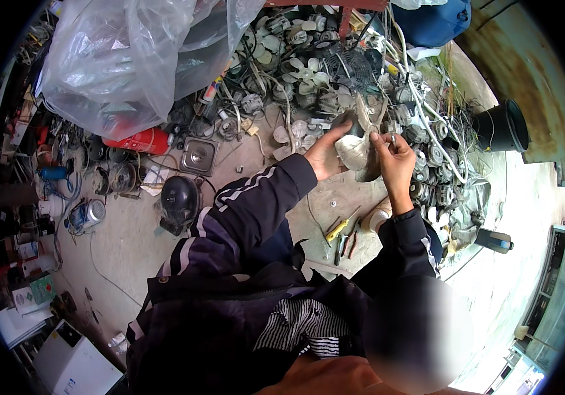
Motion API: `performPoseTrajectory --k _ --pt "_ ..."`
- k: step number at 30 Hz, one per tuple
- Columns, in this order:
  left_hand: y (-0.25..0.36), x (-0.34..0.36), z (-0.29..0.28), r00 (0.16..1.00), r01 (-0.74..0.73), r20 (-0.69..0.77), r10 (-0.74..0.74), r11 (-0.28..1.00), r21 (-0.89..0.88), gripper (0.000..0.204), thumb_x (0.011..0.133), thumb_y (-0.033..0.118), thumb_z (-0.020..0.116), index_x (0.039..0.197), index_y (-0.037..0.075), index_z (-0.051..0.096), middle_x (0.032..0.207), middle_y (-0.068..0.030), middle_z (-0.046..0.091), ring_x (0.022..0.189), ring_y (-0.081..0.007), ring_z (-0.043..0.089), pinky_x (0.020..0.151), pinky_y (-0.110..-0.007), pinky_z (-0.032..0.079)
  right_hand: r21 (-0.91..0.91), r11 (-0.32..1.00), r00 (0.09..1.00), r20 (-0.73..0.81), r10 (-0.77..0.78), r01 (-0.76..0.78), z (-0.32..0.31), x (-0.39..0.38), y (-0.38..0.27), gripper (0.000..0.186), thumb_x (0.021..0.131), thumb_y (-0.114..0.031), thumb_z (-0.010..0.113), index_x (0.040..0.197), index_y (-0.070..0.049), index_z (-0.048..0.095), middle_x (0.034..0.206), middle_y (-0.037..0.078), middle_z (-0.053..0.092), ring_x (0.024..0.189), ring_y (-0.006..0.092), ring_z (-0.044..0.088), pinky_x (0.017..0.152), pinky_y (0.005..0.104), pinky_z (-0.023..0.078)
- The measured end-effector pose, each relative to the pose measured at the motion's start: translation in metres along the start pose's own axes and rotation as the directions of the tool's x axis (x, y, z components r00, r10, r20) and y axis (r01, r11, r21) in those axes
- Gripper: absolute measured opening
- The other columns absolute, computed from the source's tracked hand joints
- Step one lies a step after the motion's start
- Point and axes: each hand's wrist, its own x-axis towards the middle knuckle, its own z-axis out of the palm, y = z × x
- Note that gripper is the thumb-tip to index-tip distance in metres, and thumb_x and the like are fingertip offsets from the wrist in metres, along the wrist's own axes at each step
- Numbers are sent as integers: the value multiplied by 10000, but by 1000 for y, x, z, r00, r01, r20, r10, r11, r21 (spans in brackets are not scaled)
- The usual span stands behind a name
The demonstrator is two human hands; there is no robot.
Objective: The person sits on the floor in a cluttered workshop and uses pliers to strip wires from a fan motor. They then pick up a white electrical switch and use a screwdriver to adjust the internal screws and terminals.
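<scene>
A metal fan blade (355, 153), greyish and dusty, is held up off the ground between my two hands. My left hand (325, 154) cups it from the left, its thumb and fingers around the edge of one blade. From the right, my right hand (397, 168) grips it close to the hub, thumb up against the metal. A small light-coloured bit shows at the right fingertips, too small to name. Below the hands a yellow-handled screwdriver (337, 230) lies on the concrete beside red-handled pliers (353, 245).
Fan motors and loose fan blades (307, 76) are heaped ahead. Clear plastic sheeting (118, 59) hangs at far left, above a red cylinder (144, 141). Nearer lie a steel pan (198, 156) and a black rounded housing (180, 201). A black bucket (503, 126) stands right.
</scene>
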Motion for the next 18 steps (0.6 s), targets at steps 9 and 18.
performPoseTrajectory --k 9,18 --pt "1 1 -4 998 55 -39 -56 998 -25 588 809 601 610 1258 230 525 1175 54 581 1090 -119 526 938 -331 381 70 993 995 38 -96 93 3 2 14 166 824 -175 721 872 -20 689 555 -73 362 538 25 311 485 216 276" --pt "6 -2 7 997 63 43 -58 990 -123 433 887 456 592 1253 234 529 1158 58 601 1048 -106 567 893 -324 431 -9 997 998 4 -70 70 -3 5 11 231 798 -210 750 844 4 677 582 -36 389 547 54 343 497 240 311"
